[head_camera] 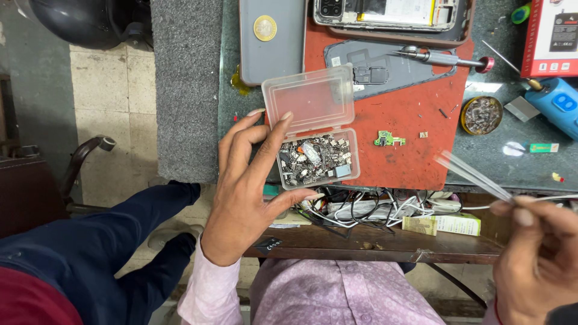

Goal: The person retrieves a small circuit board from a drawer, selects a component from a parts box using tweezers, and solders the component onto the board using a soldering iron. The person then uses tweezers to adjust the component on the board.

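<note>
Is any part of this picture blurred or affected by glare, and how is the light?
In the head view the light is soft and even, with only weak shadows. The tweezers in the right hand are smeared by motion blur. The left hand and the clear plastic box of small metal parts look sharp. The open lid shows a mild sheen, no strong glare.

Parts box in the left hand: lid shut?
No: the clear parts box in the left hand has its lid swung fully open, showing the small metal parts inside.
</note>
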